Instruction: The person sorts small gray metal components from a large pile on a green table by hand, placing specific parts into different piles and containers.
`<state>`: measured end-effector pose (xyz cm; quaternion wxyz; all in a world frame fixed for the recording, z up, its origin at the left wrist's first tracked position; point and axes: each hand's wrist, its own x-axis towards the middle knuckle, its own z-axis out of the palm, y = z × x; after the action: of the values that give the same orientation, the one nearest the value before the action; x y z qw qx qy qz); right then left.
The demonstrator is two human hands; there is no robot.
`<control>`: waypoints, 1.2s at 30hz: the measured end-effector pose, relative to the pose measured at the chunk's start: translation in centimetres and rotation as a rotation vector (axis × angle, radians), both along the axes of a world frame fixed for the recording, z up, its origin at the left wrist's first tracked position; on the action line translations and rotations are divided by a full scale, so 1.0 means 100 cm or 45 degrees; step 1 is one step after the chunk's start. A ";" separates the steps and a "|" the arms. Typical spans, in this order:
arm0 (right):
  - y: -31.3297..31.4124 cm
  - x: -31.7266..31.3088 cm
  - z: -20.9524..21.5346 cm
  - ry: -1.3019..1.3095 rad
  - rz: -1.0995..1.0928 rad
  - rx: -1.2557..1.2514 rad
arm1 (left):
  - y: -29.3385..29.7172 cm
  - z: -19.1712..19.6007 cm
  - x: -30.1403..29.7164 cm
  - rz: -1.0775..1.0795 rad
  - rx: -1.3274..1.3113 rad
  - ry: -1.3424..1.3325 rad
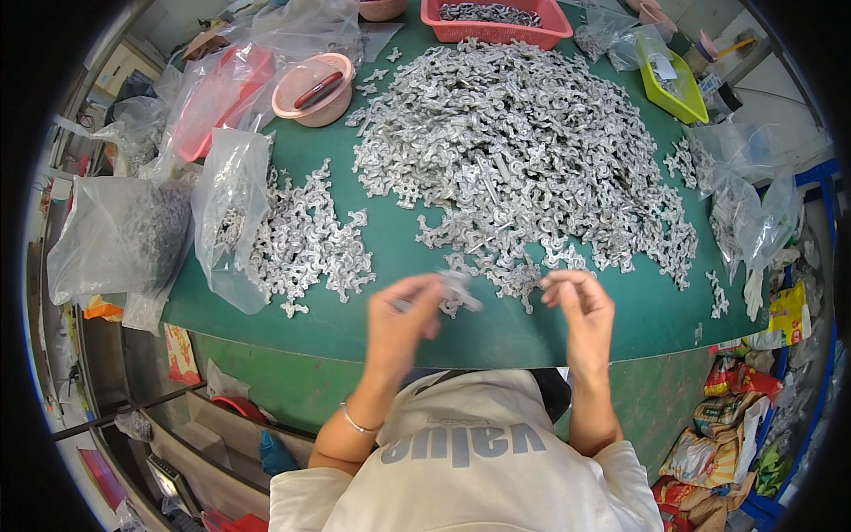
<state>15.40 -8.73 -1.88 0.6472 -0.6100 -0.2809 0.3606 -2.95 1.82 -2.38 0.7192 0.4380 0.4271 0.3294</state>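
Observation:
My left hand [403, 310] is closed in a pinch on a small silver metal casting [459, 289], smeared by motion, just above the front of the green table. To its right, my right hand [581, 306] has thumb and fingers curled together near the pile's front edge; whatever they hold, if anything, is too small to make out. Beyond both hands spreads a large heap of silver metal castings [523, 151], knobbly and joined in branching shapes. A smaller heap of castings [315, 235] lies to the left, beside an upright clear plastic bag [235, 191] with castings in it.
The green tabletop [390, 239] ends just before my body. A pink bowl [282, 105] holds a red-handled tool. A red basket [501, 31] stands at the back, a yellow-green basket [683, 108] at back right. Filled clear bags [753, 213] line the right edge.

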 end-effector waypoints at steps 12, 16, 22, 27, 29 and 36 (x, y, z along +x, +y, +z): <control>0.006 0.026 -0.045 -1.276 0.115 -0.276 | 0.043 -0.030 -0.060 0.462 0.832 0.919; 0.006 0.029 -0.030 -1.006 -0.053 -0.304 | 0.027 -0.028 -0.043 0.232 0.718 0.640; -0.005 0.015 -0.024 0.067 0.147 -0.209 | -0.004 0.000 -0.002 -0.172 0.271 0.234; -0.005 -0.001 -0.008 0.423 0.406 -0.126 | -0.011 0.012 0.018 -0.455 0.603 0.071; -0.004 -0.004 -0.002 0.489 0.397 -0.106 | -0.010 0.012 0.018 -0.435 0.617 0.057; -0.009 -0.015 0.018 0.216 0.272 0.045 | -0.017 0.022 0.015 -0.380 0.298 0.068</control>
<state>13.87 -9.58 -0.12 0.6372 -0.5325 -0.2947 0.4728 -1.45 0.13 -0.20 0.6928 0.5855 0.3350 0.2547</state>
